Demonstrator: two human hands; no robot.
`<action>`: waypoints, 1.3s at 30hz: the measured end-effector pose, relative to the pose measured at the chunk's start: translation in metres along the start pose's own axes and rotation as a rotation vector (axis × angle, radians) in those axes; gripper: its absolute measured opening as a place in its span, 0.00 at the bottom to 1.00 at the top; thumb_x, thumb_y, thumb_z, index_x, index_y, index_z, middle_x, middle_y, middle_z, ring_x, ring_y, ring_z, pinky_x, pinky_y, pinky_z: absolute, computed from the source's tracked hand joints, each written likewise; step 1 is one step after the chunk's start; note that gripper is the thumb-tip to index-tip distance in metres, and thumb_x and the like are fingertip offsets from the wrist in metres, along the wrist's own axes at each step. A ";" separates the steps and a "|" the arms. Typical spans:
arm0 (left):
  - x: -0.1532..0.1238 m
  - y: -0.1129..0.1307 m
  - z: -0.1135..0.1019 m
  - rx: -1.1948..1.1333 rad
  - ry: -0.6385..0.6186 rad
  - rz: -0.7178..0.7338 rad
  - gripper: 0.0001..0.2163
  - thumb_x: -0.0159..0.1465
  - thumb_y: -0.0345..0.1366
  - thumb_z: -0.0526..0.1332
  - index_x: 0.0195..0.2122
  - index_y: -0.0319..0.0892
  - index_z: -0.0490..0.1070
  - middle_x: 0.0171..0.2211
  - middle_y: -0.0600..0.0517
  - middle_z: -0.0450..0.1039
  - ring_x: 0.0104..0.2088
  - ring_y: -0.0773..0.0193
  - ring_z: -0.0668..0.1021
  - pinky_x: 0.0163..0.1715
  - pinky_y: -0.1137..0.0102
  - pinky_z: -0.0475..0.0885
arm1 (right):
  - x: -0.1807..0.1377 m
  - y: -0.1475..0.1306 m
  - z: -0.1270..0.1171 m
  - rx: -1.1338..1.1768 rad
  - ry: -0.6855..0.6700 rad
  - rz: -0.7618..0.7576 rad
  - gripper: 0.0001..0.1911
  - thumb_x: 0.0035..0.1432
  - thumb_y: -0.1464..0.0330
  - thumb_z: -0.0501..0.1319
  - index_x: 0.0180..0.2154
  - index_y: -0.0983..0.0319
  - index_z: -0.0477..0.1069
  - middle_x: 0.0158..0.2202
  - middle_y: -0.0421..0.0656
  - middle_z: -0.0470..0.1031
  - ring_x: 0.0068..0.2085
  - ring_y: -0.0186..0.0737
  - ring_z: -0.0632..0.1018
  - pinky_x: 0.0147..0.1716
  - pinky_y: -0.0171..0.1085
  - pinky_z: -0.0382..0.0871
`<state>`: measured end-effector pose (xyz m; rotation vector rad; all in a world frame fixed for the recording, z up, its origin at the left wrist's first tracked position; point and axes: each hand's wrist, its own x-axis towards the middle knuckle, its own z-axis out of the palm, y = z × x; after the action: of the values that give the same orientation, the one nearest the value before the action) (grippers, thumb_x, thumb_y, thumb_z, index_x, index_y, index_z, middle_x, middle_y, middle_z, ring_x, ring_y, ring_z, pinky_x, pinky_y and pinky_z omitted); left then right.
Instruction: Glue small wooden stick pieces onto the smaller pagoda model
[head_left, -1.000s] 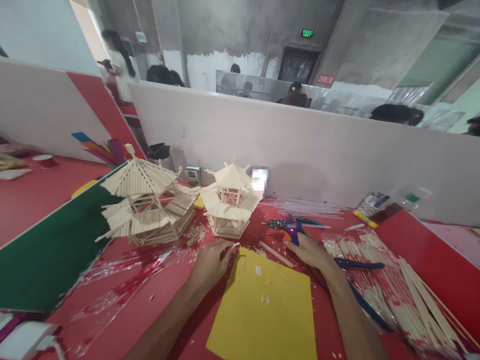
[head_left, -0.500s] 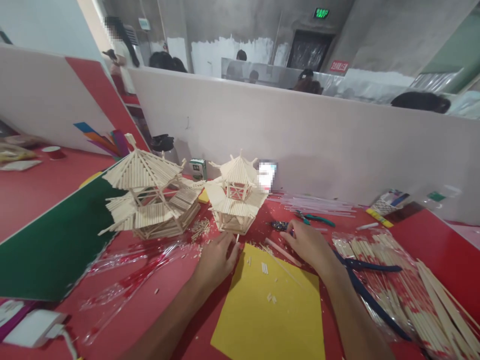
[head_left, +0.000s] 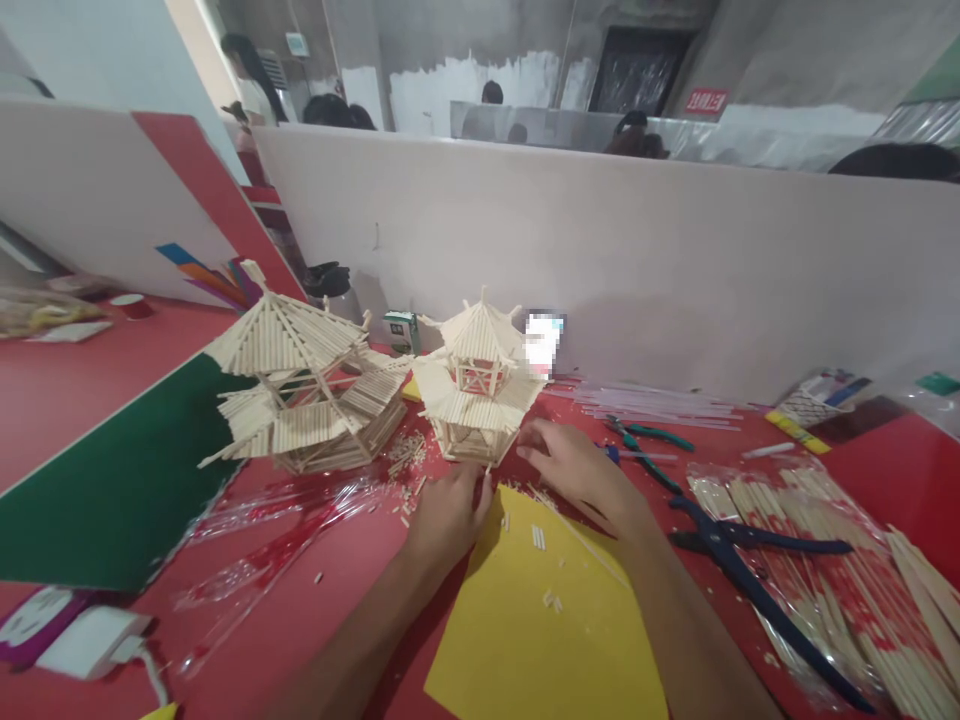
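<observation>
L hand (head_left: 450, 512), just below ctr of frame, pinches a short stick (head_left: 488, 473) btwn thumb & fingertips, right by the base of the small pagoda model (head_left: 480, 402), which stands upright at ctr. R hand (head_left: 566, 465), a bit right of ctr, has fingers curled near the base's right side; can't tell if it grips anything, since the hand itself blocks the view. A blue tool part (head_left: 612, 453) pokes out behind it, w/ a clear rod (head_left: 663, 457). Bigger pagoda model (head_left: 307, 425) stands left of ctr. Yellow sheet (head_left: 547, 650) lies on the red table (head_left: 330, 630) at bottom ctr, w/ a few stick bits (head_left: 538, 537) on top. Green-handled pliers (head_left: 661, 437) lie right of ctr; dark blue pliers (head_left: 721, 540) & bagged sticks (head_left: 847, 590) are lower R.
</observation>
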<state>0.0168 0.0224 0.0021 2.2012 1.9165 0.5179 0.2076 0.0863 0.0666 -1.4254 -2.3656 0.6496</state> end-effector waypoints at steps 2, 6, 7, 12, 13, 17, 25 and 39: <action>0.002 0.003 0.000 0.039 -0.012 -0.009 0.13 0.71 0.40 0.48 0.39 0.43 0.70 0.37 0.47 0.78 0.34 0.58 0.80 0.30 0.69 0.64 | 0.004 -0.001 0.000 0.021 -0.001 -0.048 0.11 0.65 0.66 0.56 0.47 0.58 0.72 0.46 0.46 0.79 0.48 0.44 0.78 0.43 0.35 0.65; 0.004 0.006 0.001 0.110 -0.026 -0.030 0.13 0.71 0.40 0.48 0.39 0.43 0.71 0.37 0.47 0.78 0.33 0.57 0.80 0.28 0.68 0.64 | 0.014 0.002 0.002 0.038 0.032 -0.091 0.11 0.66 0.66 0.57 0.49 0.59 0.70 0.46 0.46 0.79 0.47 0.43 0.78 0.42 0.34 0.65; 0.004 0.006 0.001 0.127 -0.025 -0.036 0.13 0.70 0.40 0.48 0.39 0.43 0.70 0.37 0.47 0.78 0.33 0.57 0.80 0.28 0.68 0.63 | 0.016 0.004 0.002 0.038 0.040 -0.092 0.11 0.66 0.66 0.57 0.48 0.60 0.70 0.46 0.46 0.79 0.46 0.43 0.78 0.41 0.34 0.65; 0.007 0.008 0.002 0.201 -0.028 -0.067 0.12 0.70 0.39 0.48 0.38 0.41 0.70 0.34 0.47 0.78 0.31 0.58 0.79 0.26 0.69 0.61 | 0.019 0.008 0.005 0.007 0.055 -0.089 0.10 0.65 0.65 0.57 0.47 0.61 0.69 0.43 0.48 0.79 0.41 0.42 0.79 0.36 0.33 0.63; 0.008 0.008 0.003 0.216 -0.024 -0.073 0.12 0.70 0.39 0.49 0.38 0.41 0.70 0.34 0.46 0.78 0.30 0.58 0.79 0.26 0.69 0.61 | 0.019 0.007 0.006 0.004 0.054 -0.094 0.10 0.65 0.66 0.56 0.47 0.61 0.69 0.44 0.48 0.79 0.41 0.42 0.79 0.36 0.33 0.63; 0.010 0.009 0.006 0.259 -0.018 -0.079 0.11 0.69 0.38 0.49 0.38 0.41 0.69 0.33 0.47 0.77 0.30 0.57 0.79 0.25 0.68 0.59 | 0.019 0.005 0.009 -0.025 0.052 -0.103 0.10 0.65 0.68 0.56 0.48 0.60 0.69 0.45 0.48 0.79 0.43 0.43 0.79 0.38 0.34 0.63; 0.011 0.009 0.010 0.265 -0.024 -0.062 0.12 0.70 0.39 0.48 0.39 0.41 0.69 0.33 0.46 0.77 0.30 0.57 0.79 0.25 0.68 0.60 | 0.026 0.004 0.018 -0.120 0.025 -0.123 0.10 0.65 0.66 0.54 0.42 0.61 0.72 0.45 0.49 0.79 0.46 0.46 0.78 0.43 0.37 0.64; 0.012 0.008 0.012 0.269 -0.009 -0.058 0.12 0.70 0.40 0.49 0.38 0.42 0.70 0.32 0.47 0.77 0.31 0.57 0.80 0.24 0.68 0.59 | 0.023 -0.002 0.018 -0.161 0.000 -0.110 0.11 0.65 0.66 0.54 0.40 0.62 0.73 0.41 0.50 0.79 0.41 0.45 0.79 0.38 0.37 0.63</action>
<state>0.0306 0.0342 -0.0046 2.2884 2.1473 0.2521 0.1871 0.1015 0.0528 -1.3450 -2.5241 0.4397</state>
